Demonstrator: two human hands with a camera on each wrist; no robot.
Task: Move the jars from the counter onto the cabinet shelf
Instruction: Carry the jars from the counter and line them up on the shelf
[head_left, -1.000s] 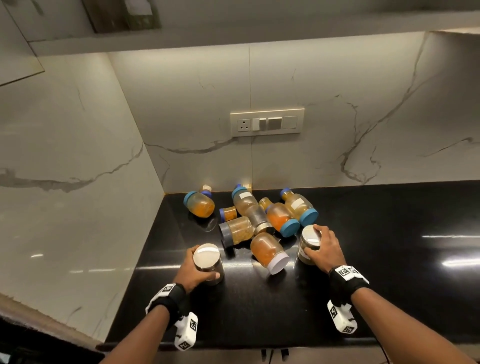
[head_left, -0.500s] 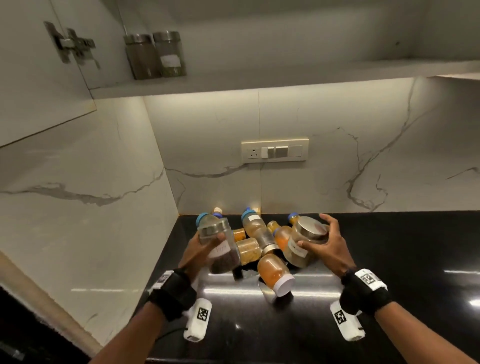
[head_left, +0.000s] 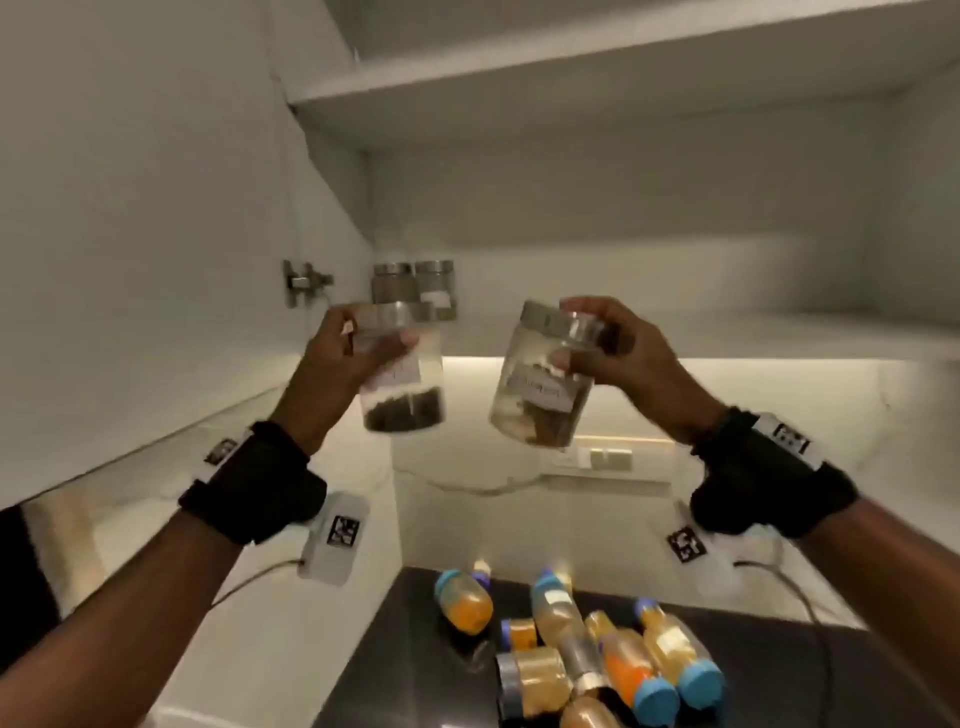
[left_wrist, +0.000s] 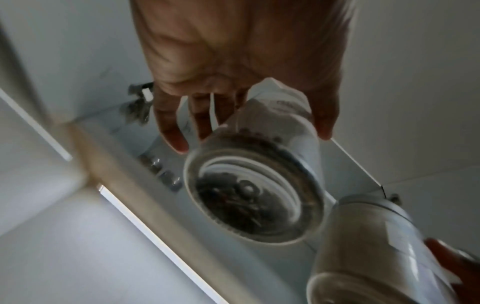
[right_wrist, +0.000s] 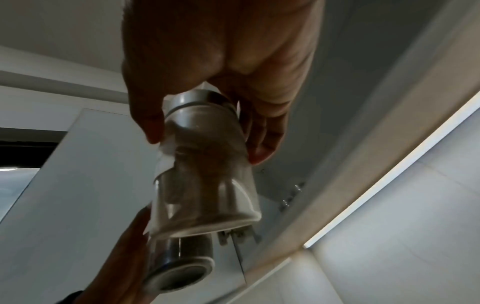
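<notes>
jars, two, clear, metal-lidded, raised before the cabinet shelf (head_left: 675, 338): jar of pale pieces (head_left: 540, 384), tilted, grasped near the lid by the right hand (head_left: 623, 353); jar of dark bits (head_left: 402, 384), grasped by the left hand (head_left: 337, 364). below both grips, bottles (head_left: 597, 654) lying on the counter (head_left: 415, 675). behind the left grip, two shelved jars (head_left: 415, 286).

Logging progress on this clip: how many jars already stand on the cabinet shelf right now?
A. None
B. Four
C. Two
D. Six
C: two metal-lidded jars stand side by side at the left end of the cabinet shelf, while the left hand and right hand each hold one more jar in the air in front of it.
</notes>
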